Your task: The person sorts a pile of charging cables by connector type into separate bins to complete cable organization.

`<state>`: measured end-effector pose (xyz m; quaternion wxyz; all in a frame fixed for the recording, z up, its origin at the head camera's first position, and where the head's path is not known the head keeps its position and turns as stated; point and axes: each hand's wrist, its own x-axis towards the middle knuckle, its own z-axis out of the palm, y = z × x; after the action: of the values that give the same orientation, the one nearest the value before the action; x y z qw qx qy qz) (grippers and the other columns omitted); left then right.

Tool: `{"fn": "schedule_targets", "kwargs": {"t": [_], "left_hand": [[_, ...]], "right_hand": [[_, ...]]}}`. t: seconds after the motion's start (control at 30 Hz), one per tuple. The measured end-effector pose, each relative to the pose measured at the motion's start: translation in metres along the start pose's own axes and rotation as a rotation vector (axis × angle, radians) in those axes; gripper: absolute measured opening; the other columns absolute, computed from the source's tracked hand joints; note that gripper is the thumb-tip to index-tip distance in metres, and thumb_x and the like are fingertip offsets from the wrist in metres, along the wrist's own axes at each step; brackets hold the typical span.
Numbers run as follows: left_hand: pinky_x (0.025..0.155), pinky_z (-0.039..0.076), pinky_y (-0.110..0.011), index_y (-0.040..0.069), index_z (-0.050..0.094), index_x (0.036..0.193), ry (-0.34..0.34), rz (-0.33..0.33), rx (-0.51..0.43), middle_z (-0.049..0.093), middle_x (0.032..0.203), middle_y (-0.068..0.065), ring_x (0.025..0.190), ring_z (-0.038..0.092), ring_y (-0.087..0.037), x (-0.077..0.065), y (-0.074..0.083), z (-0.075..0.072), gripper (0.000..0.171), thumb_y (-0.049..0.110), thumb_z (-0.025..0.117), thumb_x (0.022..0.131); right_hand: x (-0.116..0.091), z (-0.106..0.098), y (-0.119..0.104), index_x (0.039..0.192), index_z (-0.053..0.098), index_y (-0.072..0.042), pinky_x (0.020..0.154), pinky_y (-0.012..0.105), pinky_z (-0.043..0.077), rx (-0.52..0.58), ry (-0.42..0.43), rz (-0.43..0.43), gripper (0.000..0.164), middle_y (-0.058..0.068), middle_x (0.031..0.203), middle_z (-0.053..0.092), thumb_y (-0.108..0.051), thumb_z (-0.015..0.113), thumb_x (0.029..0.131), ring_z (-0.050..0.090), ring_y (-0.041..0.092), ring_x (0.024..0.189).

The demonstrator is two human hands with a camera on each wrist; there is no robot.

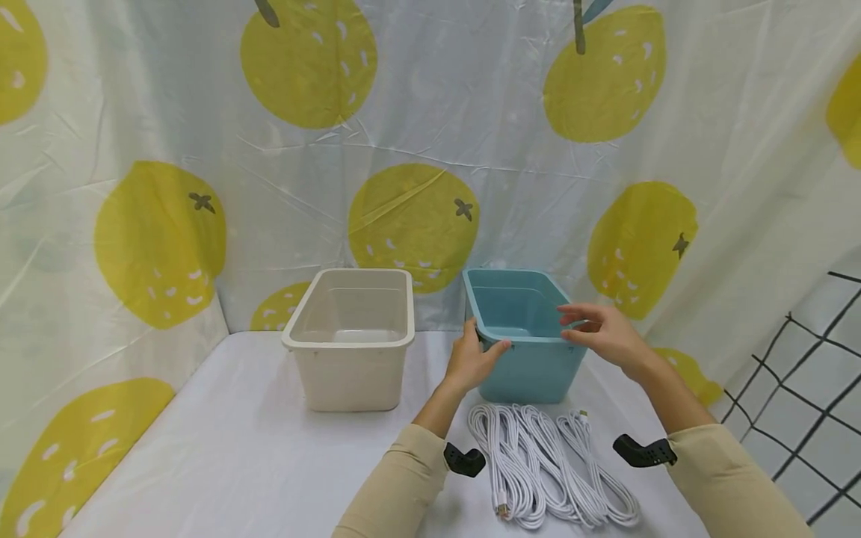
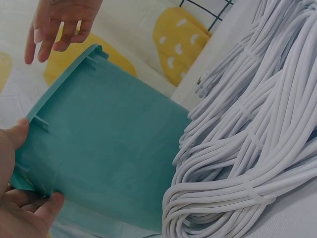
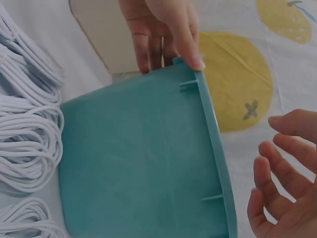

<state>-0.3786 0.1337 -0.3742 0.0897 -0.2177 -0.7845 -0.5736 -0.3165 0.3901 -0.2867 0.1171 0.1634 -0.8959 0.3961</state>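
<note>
Two hands: left hand (image 1: 469,363) with blue bin (image 1: 534,373) in grip, right hand (image 1: 608,336) wide beside it.

Bright head view, dimmer wrist views, sheen on curtain (image 1: 430,146)

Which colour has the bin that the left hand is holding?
The bin is plain blue-green, seen best in the head view.

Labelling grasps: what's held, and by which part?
The left hand grips the blue bin by its rim at the near left corner; the right hand holds nothing.
</note>
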Motion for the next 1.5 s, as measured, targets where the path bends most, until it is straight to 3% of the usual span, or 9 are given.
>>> {"fn": "schedule_targets", "kwargs": {"t": [0.23,0.5,0.73,0.97,1.5], "left_hand": [[0.101,0.048,-0.053,0.0,0.027,0.159,-0.007,-0.01,0.004,0.056,0.143,-0.022,0.129,0.057,-0.035,-0.001,0.001,-0.001,0.084,0.041,0.07,0.1],[0.102,0.047,-0.053,0.001,0.027,0.159,-0.001,-0.009,0.011,0.056,0.143,-0.021,0.13,0.057,-0.035,0.0,0.001,-0.001,0.083,0.041,0.07,0.1],[0.103,0.047,-0.053,0.0,0.027,0.159,-0.006,-0.021,0.012,0.055,0.144,-0.021,0.131,0.056,-0.035,0.0,0.001,0.001,0.083,0.04,0.07,0.101],[0.103,0.047,-0.054,0.001,0.027,0.159,-0.002,-0.021,0.011,0.055,0.144,-0.02,0.131,0.056,-0.034,0.001,0.001,0.003,0.083,0.04,0.07,0.1],[0.103,0.047,-0.054,0.0,0.026,0.16,0.002,-0.026,0.006,0.054,0.145,-0.02,0.131,0.055,-0.034,-0.001,0.002,0.002,0.084,0.041,0.069,0.101]], "right_hand": [[-0.024,0.005,0.005,0.144,0.056,0.003,0.084,0.029,0.053,0.009,0.017,-0.011,0.05,0.024,0.13,0.063,-0.015,0.072,0.1,0.067,0.023,0.104],[-0.054,0.012,0.027,0.136,0.062,0.006,0.077,0.028,0.054,-0.038,0.083,-0.01,0.045,0.024,0.122,0.067,-0.015,0.074,0.098,0.066,0.014,0.095],[-0.075,0.019,0.035,0.137,0.062,0.005,0.074,0.029,0.055,-0.066,0.108,0.057,0.049,0.017,0.116,0.068,-0.02,0.077,0.096,0.065,0.021,0.095],[-0.091,0.028,0.043,0.138,0.063,0.002,0.074,0.028,0.055,-0.079,0.106,0.083,0.05,0.011,0.115,0.069,-0.019,0.078,0.095,0.066,0.018,0.094],[-0.115,0.047,0.069,0.139,0.06,0.005,0.075,0.032,0.056,-0.025,0.024,0.278,0.055,0.016,0.116,0.068,-0.021,0.079,0.094,0.066,0.024,0.096]]}}
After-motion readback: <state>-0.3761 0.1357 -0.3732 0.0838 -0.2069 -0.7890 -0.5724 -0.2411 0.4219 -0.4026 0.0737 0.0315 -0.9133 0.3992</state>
